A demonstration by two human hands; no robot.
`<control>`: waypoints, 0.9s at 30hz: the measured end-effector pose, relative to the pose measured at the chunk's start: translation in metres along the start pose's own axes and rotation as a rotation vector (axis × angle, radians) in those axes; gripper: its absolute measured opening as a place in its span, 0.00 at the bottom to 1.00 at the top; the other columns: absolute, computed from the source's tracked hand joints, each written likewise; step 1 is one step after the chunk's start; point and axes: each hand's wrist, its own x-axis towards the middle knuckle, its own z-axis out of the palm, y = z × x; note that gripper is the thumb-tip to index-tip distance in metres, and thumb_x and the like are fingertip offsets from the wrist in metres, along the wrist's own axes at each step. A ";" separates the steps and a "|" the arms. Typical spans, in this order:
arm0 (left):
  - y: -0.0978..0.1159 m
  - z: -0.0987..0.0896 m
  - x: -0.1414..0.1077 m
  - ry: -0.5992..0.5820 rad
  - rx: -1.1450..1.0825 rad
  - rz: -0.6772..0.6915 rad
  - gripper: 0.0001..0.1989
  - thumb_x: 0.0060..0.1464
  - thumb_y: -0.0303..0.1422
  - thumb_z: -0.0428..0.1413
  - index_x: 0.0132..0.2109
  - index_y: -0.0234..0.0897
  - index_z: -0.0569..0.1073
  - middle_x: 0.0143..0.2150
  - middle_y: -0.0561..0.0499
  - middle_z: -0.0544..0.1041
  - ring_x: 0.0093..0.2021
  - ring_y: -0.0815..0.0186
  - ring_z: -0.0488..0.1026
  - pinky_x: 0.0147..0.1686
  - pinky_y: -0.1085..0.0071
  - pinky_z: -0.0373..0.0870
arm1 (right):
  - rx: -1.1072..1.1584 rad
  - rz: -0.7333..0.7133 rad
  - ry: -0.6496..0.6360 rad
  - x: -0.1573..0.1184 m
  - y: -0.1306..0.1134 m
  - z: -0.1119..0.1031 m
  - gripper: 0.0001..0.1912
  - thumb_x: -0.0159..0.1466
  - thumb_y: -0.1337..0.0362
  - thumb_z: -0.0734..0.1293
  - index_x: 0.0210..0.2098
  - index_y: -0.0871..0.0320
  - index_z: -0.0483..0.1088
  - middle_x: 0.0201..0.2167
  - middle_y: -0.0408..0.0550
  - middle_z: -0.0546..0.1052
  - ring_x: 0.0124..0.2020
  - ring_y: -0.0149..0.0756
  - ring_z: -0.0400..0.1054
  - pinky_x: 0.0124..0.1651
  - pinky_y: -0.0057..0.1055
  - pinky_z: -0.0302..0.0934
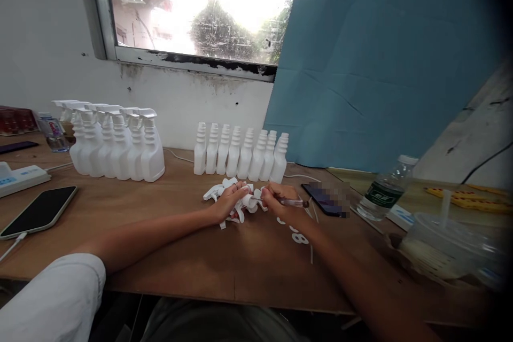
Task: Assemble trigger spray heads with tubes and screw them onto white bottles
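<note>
Two hands, one thin tool and lots of white bottles

The left hand (229, 204) is on a small pile of white spray heads (218, 191). Its thumb and fingers are closed around one white spray head (247, 201) and hold it on its side. The right hand (280, 199) is curled shut around one thin tool (294, 203). The tool's metal tip points left and reaches the end of that spray head. Both hands are low over the brown table (180, 267), near its middle.

Behind the hands stand eight white bottles (246, 155) with no tops, all in one row. On the left I count six big spray bottles (152, 152) with tops on, but they overlap, so there may be one more.

Some flat white rings (298, 238) lie by the right wrist. One dark phone (326, 199) lies just past the right hand. One black-screen phone (40, 212) is at the left, with a white cord plugged in.

There are two drink bottles: a green-label bottle (382, 192) on the right and a blue-cap bottle (54, 132) far left. One clear cup (436, 251) with a lid and one straw sits at the right. Above is one window (208, 10), beside one blue sheet (360, 64).
</note>
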 end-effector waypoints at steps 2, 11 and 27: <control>0.002 0.000 -0.002 -0.010 0.011 -0.009 0.20 0.53 0.50 0.56 0.37 0.37 0.63 0.20 0.60 0.66 0.10 0.78 0.54 0.08 0.81 0.49 | 0.070 0.064 -0.031 0.001 0.000 -0.002 0.20 0.66 0.60 0.60 0.18 0.55 0.58 0.13 0.40 0.67 0.15 0.28 0.59 0.21 0.26 0.52; 0.005 0.000 -0.001 -0.002 -0.020 -0.004 0.21 0.50 0.51 0.57 0.34 0.37 0.65 0.19 0.58 0.65 0.13 0.76 0.56 0.10 0.79 0.50 | 0.404 0.163 -0.125 -0.002 0.006 0.012 0.20 0.68 0.51 0.57 0.24 0.54 0.56 0.18 0.41 0.72 0.14 0.29 0.65 0.15 0.24 0.55; 0.020 -0.001 0.012 0.151 0.193 0.032 0.19 0.54 0.49 0.52 0.41 0.36 0.66 0.26 0.54 0.71 0.22 0.68 0.68 0.21 0.75 0.66 | 0.173 -0.139 -0.010 0.000 0.006 -0.006 0.17 0.69 0.54 0.60 0.41 0.53 0.79 0.39 0.50 0.79 0.40 0.39 0.74 0.44 0.35 0.67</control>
